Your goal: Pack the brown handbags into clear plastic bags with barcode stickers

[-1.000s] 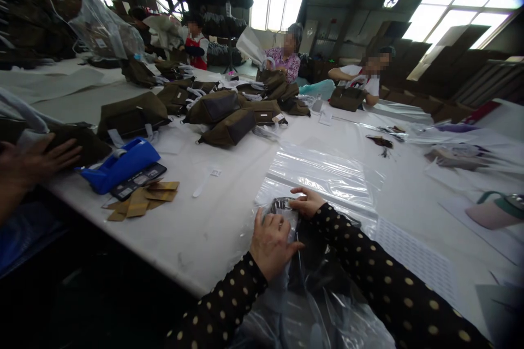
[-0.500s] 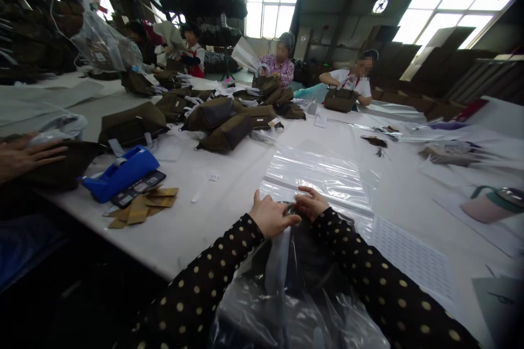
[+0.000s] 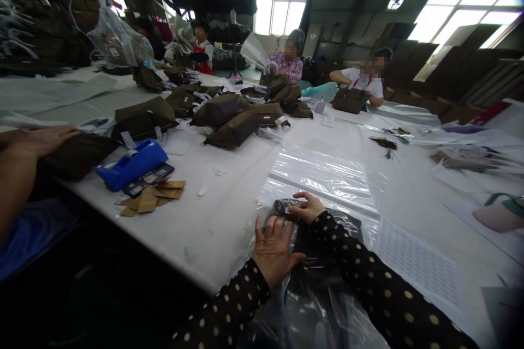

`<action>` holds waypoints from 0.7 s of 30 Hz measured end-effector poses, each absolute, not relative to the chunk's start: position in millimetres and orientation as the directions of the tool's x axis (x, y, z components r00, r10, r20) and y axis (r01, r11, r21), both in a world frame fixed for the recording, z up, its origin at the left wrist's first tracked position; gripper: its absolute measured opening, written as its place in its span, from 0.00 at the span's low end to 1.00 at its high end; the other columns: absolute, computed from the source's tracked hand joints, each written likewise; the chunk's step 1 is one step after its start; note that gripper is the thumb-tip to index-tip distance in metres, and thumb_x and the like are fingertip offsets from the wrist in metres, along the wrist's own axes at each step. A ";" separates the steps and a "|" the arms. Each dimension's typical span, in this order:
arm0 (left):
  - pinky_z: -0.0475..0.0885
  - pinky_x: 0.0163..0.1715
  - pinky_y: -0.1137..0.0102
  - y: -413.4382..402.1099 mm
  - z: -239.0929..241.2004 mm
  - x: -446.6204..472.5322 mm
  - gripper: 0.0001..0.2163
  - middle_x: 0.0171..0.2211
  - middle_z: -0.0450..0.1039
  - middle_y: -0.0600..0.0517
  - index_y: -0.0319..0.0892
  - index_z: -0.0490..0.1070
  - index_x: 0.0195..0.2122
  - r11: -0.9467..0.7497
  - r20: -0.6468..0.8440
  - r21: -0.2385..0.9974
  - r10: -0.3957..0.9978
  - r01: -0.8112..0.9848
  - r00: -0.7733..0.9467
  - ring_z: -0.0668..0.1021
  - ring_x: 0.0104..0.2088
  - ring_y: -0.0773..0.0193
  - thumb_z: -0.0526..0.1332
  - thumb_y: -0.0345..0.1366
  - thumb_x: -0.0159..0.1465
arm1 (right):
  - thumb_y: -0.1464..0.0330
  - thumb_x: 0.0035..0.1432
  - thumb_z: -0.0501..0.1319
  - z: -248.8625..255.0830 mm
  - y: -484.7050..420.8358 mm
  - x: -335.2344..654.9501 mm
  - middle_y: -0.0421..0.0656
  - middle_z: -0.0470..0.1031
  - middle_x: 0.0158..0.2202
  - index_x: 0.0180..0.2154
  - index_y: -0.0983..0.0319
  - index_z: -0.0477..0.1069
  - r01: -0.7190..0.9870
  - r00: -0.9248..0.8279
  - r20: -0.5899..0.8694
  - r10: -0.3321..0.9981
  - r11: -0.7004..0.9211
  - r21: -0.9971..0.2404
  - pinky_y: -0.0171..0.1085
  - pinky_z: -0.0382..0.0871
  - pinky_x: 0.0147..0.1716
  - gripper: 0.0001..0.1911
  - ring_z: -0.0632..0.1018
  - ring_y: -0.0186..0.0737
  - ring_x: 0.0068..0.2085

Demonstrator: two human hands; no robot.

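My left hand (image 3: 273, 250) lies flat with fingers spread on a clear plastic bag (image 3: 311, 294) that holds a dark item (image 3: 323, 240) at the table's near edge. My right hand (image 3: 306, 207) pinches the bag's top edge next to a dark rolled part (image 3: 280, 207) of the item. Both arms wear black sleeves with pale dots. A flat stack of clear plastic bags (image 3: 325, 174) lies just beyond my hands.
A blue tape dispenser (image 3: 133, 163) and brown paper tags (image 3: 153, 196) sit to the left. Several olive-brown bags (image 3: 229, 120) are piled mid-table. Another person's hand (image 3: 39, 139) rests on a dark bag at far left. Several seated people work at the far side of the white table (image 3: 196, 223).
My left hand has moved from pinching the bag's top to lying flat on the plastic nearer me. The right hand stays at the bag's top edge.
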State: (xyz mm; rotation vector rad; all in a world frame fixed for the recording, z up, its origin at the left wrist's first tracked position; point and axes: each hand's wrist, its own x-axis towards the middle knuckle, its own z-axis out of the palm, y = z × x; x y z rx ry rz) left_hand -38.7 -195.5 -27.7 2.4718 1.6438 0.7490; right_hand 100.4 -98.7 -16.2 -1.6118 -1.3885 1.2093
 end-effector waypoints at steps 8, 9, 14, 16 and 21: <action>0.39 0.57 0.43 -196.6 -27.4 -40.7 0.31 0.49 0.65 0.44 0.41 0.59 0.56 -0.432 0.352 0.341 0.882 0.835 0.312 0.61 0.54 0.49 0.53 0.56 0.57 | 0.65 0.39 0.65 -13.8 -100.7 93.5 0.35 0.72 0.21 0.34 0.58 0.63 0.630 0.131 -0.185 0.974 -0.226 -0.743 0.36 0.66 0.30 0.17 0.74 0.38 0.27; 0.39 0.57 0.43 -195.7 -27.8 -39.3 0.31 0.49 0.65 0.44 0.40 0.59 0.55 -0.432 0.353 0.348 0.883 0.832 0.310 0.61 0.54 0.49 0.53 0.56 0.57 | 0.63 0.38 0.65 -12.5 -100.8 91.8 0.36 0.72 0.21 0.33 0.58 0.63 0.665 0.146 -0.174 0.974 -0.227 -0.712 0.37 0.65 0.30 0.18 0.75 0.40 0.27; 0.46 0.56 0.44 -194.8 -25.9 -44.5 0.29 0.49 0.64 0.42 0.41 0.59 0.55 -0.440 0.375 0.445 0.882 0.780 0.284 0.62 0.53 0.48 0.54 0.53 0.58 | 0.51 0.41 0.63 3.4 -100.5 90.5 0.42 0.71 0.23 0.33 0.60 0.61 0.927 0.134 -0.070 0.988 -0.150 -0.344 0.40 0.65 0.29 0.24 0.74 0.46 0.28; 0.54 0.55 0.48 -205.0 -25.3 -64.0 0.29 0.53 0.60 0.41 0.40 0.57 0.57 -0.398 0.383 0.543 0.901 0.739 0.203 0.61 0.55 0.49 0.53 0.52 0.59 | 0.50 0.46 0.59 15.3 -105.9 102.9 0.41 0.70 0.22 0.36 0.60 0.61 0.941 0.082 -0.007 0.997 -0.080 -0.328 0.40 0.65 0.27 0.23 0.73 0.43 0.26; 0.64 0.50 0.56 -276.1 -43.2 -145.6 0.32 0.54 0.58 0.38 0.38 0.53 0.57 0.080 -0.032 0.833 0.995 0.547 -0.096 0.67 0.52 0.51 0.54 0.53 0.57 | 0.56 0.51 0.57 27.5 -172.1 178.4 0.45 0.70 0.33 0.41 0.60 0.62 0.838 -0.190 0.418 0.888 0.369 -0.403 0.40 0.69 0.31 0.18 0.73 0.41 0.31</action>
